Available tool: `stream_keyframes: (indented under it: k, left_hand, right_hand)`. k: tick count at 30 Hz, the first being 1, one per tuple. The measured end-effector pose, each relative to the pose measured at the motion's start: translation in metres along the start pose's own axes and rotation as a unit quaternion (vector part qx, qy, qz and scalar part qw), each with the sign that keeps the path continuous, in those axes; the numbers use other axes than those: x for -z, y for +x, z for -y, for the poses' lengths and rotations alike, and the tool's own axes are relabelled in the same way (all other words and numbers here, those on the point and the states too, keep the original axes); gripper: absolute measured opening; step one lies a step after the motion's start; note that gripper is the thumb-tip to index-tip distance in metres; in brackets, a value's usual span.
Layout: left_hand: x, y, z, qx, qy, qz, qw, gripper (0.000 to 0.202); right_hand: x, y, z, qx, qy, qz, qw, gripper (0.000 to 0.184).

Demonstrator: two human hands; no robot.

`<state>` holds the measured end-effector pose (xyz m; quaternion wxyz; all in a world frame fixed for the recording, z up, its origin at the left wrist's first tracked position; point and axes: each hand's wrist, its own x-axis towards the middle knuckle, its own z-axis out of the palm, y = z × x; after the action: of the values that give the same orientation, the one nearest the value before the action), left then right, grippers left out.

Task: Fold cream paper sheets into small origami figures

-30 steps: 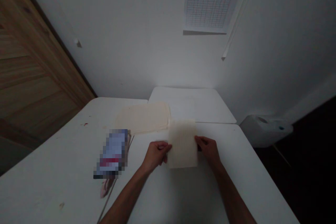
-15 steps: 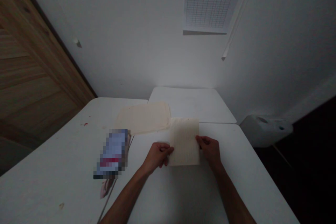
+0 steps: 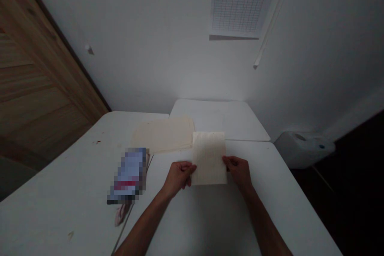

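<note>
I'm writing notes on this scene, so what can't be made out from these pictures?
All in the head view:
- Paper chart: entries too small and blurred to read.
- Pixelated item: mosaic hides its details.
- Pinkish thing: partly covered by the pixelated item.
- Left hand and right hand: any fingertips behind the cream sheet are hidden by it.
- Forearms: cut off by the bottom edge.

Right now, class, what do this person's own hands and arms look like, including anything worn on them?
The left hand and right hand are bare, without gloves. The left forearm and right forearm show no sleeves. No watch or bracelet is visible at either wrist; dim light hides finer markings.
</note>
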<state>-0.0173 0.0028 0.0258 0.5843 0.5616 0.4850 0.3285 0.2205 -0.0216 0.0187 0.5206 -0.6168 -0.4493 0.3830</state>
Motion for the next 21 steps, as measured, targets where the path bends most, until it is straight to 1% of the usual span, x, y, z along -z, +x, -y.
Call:
stream_keyframes:
  k: [6, 10, 15, 17, 21]
  left_hand:
    - [0.0025, 0.0013, 0.0013, -0.014, -0.012, -0.026, 0.999, 0.04]
    - [0.0056, 0.002, 0.0009, -0.018, -0.018, -0.038, 0.999, 0.039]
    - [0.0047, 0.0015, -0.0007, -0.01, -0.022, -0.037, 0.999, 0.038]
    - [0.0043, 0.0014, -0.0011, -0.015, -0.023, -0.034, 0.999, 0.038]
    - [0.0054, 0.001, -0.0023, -0.016, -0.022, -0.04, 0.999, 0.04]
  right_hand:
    - [-0.0016, 0.0002, -0.0015, -0.037, 0.06, 0.034, 0.997, 0.044]
    - [-0.0011, 0.0003, -0.0026, -0.026, 0.042, 0.047, 0.998, 0.042]
    - [-0.0009, 0.0001, -0.0014, -0.009, -0.002, 0.025, 1.0, 0.042]
    - [-0.0013, 0.0004, -0.0022, -0.012, 0.006, 0.027, 1.0, 0.043]
    - [-0.0019, 0.0014, -0.0054, -0.036, 0.043, 0.055, 0.997, 0.046]
